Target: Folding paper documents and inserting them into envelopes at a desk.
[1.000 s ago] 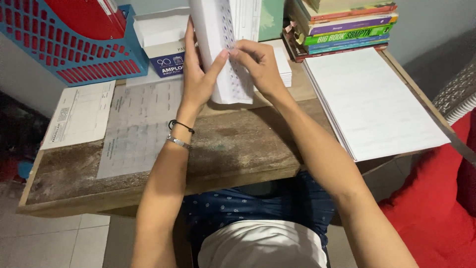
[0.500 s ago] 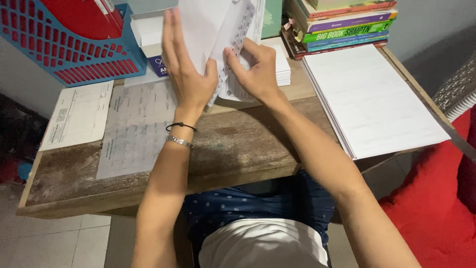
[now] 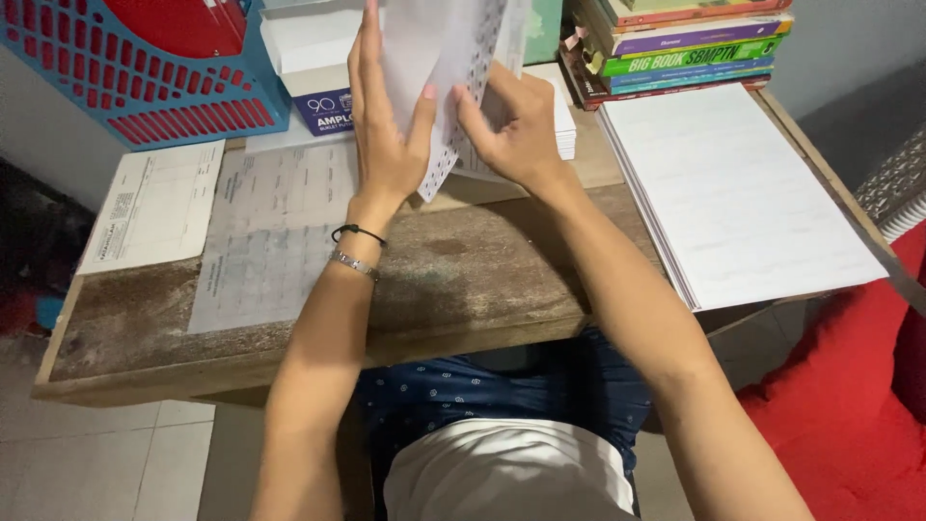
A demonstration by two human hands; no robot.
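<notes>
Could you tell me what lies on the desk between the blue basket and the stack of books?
In the head view, a white box and the sheets held by both hands lie between the blue basket and the book stack.

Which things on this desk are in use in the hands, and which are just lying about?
In use:
- printed sheets, lifted off the desk
- left hand, flat behind them
- right hand, pinching their edge

Lying about:
- blue basket
- stack of books
- white paper pile
- forms flat on the wooden desk

Thin matt paper sheet (image 3: pixel 439 68), printed; worn, rough wooden surface (image 3: pixel 463 280), stained grey; glossy plastic basket (image 3: pixel 145 87); shiny metal bracelet (image 3: pixel 353 262); smooth white paper stack (image 3: pixel 733 193).
</notes>
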